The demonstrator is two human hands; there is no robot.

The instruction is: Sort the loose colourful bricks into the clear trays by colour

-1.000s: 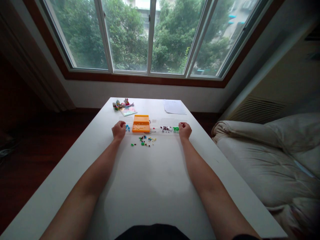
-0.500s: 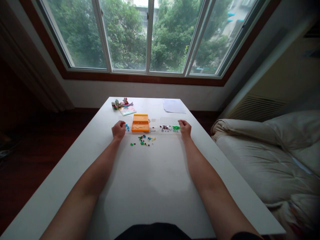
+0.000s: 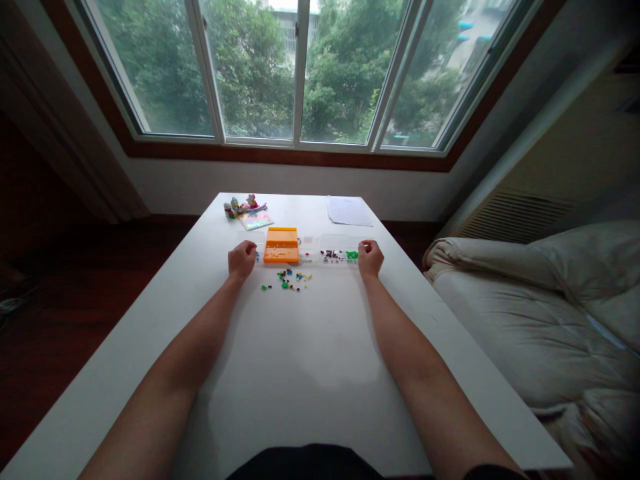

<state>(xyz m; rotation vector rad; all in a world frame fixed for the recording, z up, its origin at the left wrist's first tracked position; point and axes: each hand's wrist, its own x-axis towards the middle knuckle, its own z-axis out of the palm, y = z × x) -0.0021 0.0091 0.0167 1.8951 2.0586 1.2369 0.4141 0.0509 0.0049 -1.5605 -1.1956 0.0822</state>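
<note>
Across the white table (image 3: 310, 360) from me, the left hand (image 3: 242, 259) is beside some blue pieces (image 3: 257, 256), fingers curled in narrow. The right hand (image 3: 371, 259) is by the green pieces (image 3: 352, 255), fingertips drawn close. I can't tell whether either grips anything. An orange box (image 3: 281, 253) lies between them, loose bricks (image 3: 285, 286) scattered nearer.

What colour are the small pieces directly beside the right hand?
The small pieces beside the right hand are green, as the head view shows.

The case (image 3: 281, 244) is orange, some pieces (image 3: 352, 255) green, the table (image 3: 310, 360) white.
</note>
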